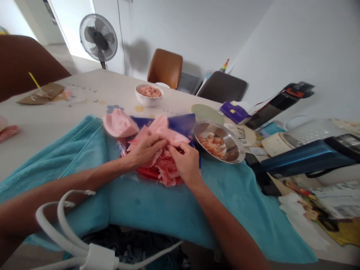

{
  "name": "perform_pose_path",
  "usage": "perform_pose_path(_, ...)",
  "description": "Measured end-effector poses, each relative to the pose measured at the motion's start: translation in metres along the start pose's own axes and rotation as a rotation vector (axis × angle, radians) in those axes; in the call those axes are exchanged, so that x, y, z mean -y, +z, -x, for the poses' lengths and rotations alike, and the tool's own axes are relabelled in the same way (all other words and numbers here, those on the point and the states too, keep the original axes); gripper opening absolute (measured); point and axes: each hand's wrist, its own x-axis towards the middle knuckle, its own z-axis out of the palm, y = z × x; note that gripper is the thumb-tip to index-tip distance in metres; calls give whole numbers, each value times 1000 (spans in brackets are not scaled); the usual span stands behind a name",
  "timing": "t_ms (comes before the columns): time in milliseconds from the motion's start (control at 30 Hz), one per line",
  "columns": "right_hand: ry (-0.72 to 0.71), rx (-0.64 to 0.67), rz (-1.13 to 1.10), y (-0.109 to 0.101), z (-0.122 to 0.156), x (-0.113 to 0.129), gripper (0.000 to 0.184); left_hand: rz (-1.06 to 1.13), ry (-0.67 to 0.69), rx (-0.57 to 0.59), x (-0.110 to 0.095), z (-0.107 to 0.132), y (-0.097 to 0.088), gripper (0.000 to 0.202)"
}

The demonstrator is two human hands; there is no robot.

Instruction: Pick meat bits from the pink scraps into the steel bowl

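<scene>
Pinching ragged pink fruit [165, 167] — redder, crumpled below — left hand [146, 149], right hand [188, 161].

Between the white bowl [149, 100] and the brown paper piece [42, 96], bare worktop [116, 87] is offering a hand room to pass. The blue towel [75, 153] is lying low on the left, leaving a way in. The steel bowl [234, 140] is blocking the path just beside the right hand [187, 161], with the blue bottle [300, 157] crowding beyond. White cables [46, 225] are crossing before the left forearm [92, 178].
</scene>
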Motion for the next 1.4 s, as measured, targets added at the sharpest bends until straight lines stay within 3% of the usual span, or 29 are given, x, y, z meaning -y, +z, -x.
perform_pose_path(167,-82,-13,57,2,2,3,14,-47,-36,22,-2,1,-1,23)
perform_pose_path(300,41,30,-92,-1,-2,7,13,-34,-92,39,-6,1,-2,21)
perform_pose_path(567,367,63,-394,2,-1,4,8,203,-210,72,-12,1,1,7)
perform_pose_path(767,515,183,-672,1,-2,9,15,380,-307,87,-5,2,-3,8)
perform_pose_path(833,487,167,-680,-3,-4,10,16,434,-338,89,-4,2,-4,10)
perform_pose_path(1000,310,-16,-483,-15,-10,0,17,490,-434,65,-9,-1,-3,16)
perform_pose_path(1133,82,-138,-237,-24,-14,-9,2,542,-512,63,-17,-5,-2,18)
perform_pose_path(1267,-91,-99,-103,-29,-13,-7,12,587,-515,11,-19,-6,-1,14)
perform_pose_path(1400,-61,-52,-6,-31,-11,-5,25,598,-506,-24,-18,-5,0,13)
